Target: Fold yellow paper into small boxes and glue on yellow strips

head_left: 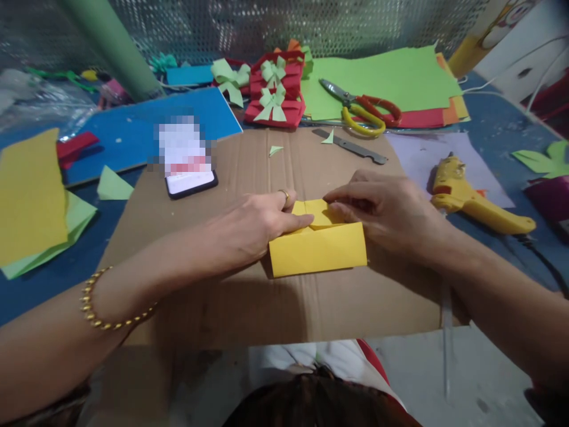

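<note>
A piece of folded yellow paper (319, 252) lies on the brown cardboard sheet (222, 249), its front panel standing towards me and folded flaps behind it. My left hand (269, 222) is on the paper's left side, with a fingertip pressing on the flaps near the middle. At the back right corner, my right hand (377, 207) pinches the paper's edge between thumb and fingers. The underside of the paper and some of my fingertips are hidden.
Beyond lie a phone (189, 157), a utility blade (351, 147), scissors (355, 107), red paper boxes with pale green bows (274, 89) and green paper sheets (391, 83). A yellow glue gun (480, 201) rests at the right. Yellow paper (33, 196) lies left.
</note>
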### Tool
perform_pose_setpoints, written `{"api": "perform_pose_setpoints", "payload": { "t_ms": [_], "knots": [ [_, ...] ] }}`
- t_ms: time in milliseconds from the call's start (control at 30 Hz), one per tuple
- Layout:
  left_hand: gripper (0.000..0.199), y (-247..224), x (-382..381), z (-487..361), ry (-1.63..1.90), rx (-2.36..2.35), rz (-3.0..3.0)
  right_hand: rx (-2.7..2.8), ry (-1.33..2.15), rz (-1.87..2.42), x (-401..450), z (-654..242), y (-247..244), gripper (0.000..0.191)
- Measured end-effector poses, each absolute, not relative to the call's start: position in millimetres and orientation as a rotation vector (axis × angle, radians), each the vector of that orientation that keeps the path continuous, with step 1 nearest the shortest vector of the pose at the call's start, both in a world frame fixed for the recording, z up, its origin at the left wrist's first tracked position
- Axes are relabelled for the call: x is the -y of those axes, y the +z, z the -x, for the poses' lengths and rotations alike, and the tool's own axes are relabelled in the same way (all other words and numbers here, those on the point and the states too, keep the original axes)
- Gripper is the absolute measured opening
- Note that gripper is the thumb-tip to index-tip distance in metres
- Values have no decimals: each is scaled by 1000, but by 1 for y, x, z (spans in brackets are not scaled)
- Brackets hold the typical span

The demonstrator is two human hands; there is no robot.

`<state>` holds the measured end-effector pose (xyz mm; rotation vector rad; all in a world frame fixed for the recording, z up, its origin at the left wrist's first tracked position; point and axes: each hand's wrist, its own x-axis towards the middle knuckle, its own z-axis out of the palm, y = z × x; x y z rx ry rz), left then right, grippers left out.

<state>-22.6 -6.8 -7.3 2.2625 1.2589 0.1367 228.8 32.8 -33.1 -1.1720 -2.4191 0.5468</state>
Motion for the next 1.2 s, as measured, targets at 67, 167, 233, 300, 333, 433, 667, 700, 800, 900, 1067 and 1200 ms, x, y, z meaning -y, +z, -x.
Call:
{"api": "perform_pose_setpoints", "payload": {
  "t_ms": [67,167,233,300,333,433,667,700,800,900,1067,1200],
  "knots": [
    [41,-9,7,23,158,-1264,-2260,2432,530,1186,-33,-226,-37,20],
    [34,-12,7,22,219,-1286,-2275,2411,613,1197,-31,-223,-38,15],
    [31,-14,7,21,255,-1319,-2273,2377,682,1232,-31,-221,-37,13],
    [31,-17,7,20,287,-1345,-2277,2342,712,1271,-31,-219,-36,12],
    [33,-18,7,19,303,-1367,-2285,2331,714,1287,-31,-219,-36,12],
    [37,-17,7,17,305,-1537,-2303,2326,703,1324,-30,-217,-34,12],
    [26,-4,8,14,99,-1787,-2134,2385,698,1375,-28,-220,-34,8],
    [24,-2,8,14,111,-1789,-2108,2378,712,1378,-28,-220,-35,8],
    [21,-1,8,14,152,-1772,-2048,2354,778,1386,-29,-221,-37,10],
    [23,-2,6,15,145,-1773,-1992,2361,811,1400,-29,-219,-37,8],
    [25,-6,4,19,123,-1787,-1969,2386,819,1380,-27,-217,-32,13],
    [26,-10,6,22,187,-1729,-2039,2362,869,1325,-24,-216,-27,17]
  ]
}}
